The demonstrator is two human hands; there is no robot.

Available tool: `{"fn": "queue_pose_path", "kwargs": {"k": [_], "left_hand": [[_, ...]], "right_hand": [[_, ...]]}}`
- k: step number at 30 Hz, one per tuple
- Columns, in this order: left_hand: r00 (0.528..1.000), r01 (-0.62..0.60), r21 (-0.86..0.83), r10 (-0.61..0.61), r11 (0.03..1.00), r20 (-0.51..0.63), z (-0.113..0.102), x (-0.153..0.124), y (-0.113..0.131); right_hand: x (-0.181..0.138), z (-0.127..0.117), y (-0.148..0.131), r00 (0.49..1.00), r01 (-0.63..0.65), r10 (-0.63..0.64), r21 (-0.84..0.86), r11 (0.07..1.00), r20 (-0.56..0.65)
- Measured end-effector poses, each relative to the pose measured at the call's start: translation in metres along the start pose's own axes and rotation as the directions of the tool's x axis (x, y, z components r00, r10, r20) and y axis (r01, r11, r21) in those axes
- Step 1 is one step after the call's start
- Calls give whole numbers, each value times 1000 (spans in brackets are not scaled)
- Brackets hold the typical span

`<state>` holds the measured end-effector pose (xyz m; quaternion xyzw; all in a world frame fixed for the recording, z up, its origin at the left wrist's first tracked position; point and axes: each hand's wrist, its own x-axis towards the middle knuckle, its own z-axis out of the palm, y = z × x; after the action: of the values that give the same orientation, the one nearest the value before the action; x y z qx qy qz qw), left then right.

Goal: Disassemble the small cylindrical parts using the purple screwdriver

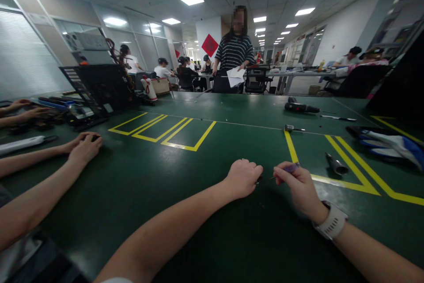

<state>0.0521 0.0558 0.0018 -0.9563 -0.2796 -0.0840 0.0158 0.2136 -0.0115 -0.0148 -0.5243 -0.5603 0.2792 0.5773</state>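
My left hand is closed just above the green table. A small dark piece shows at its fingertips, too small to name. To its right, my right hand pinches a small screwdriver with a purple handle. Its thin shaft points left toward the left hand, and a narrow gap separates the two hands. Below them on the tabletop lies a tiny dark bit, its kind unclear. My right wrist wears a pale watch.
At left are a co-worker's hands and a black computer case. A power drill, metal sockets, a pen and blue-white gloves lie at right. Yellow tape marks the table. A person holding papers stands beyond it.
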Motion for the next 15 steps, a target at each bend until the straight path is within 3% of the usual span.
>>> {"fn": "queue_pose_path", "kwargs": {"k": [5, 9, 12, 15], "left_hand": [[1000, 24, -25, -23, 999, 5, 4, 1, -1], [990, 133, -185, -141, 974, -27, 8, 2, -2], [954, 252, -398, -296, 882, -51, 10, 5, -6], [909, 307, -611, -415, 729, -39, 10, 8, -11]], "right_hand": [[0, 3, -4, 999, -29, 29, -11, 1000, 21], [0, 3, -3, 999, -38, 37, -43, 998, -24], [3, 0, -1, 994, -46, 37, -81, 996, -107], [6, -3, -1, 988, -55, 38, -114, 992, -148]]}}
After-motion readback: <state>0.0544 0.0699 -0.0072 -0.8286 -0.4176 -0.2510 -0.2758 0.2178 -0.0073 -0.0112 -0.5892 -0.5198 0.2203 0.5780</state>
